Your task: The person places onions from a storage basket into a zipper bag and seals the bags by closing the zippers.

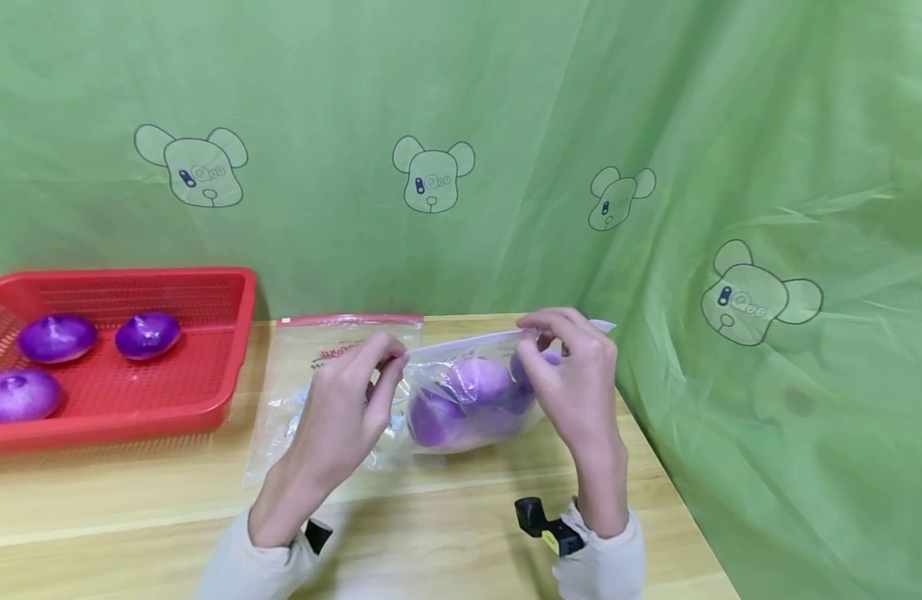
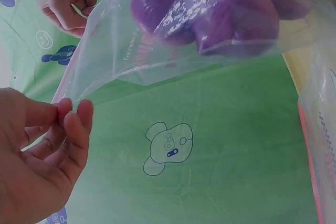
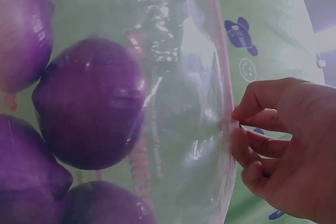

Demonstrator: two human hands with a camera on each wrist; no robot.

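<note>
Sleeves, left hand, right hand, pinching bag

From six o'clock, farthest back, the head view looks forward and down on the counter. The left wrist view, close and turned sideways, faces the green cloth past the left grip at eight o'clock. The right wrist view sits nearest the bag, with the right grip at three o'clock. All three share bag and cloth; the first two, both grips.

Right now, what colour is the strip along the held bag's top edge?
The strip looks pink, best seen in the right wrist view.
</note>
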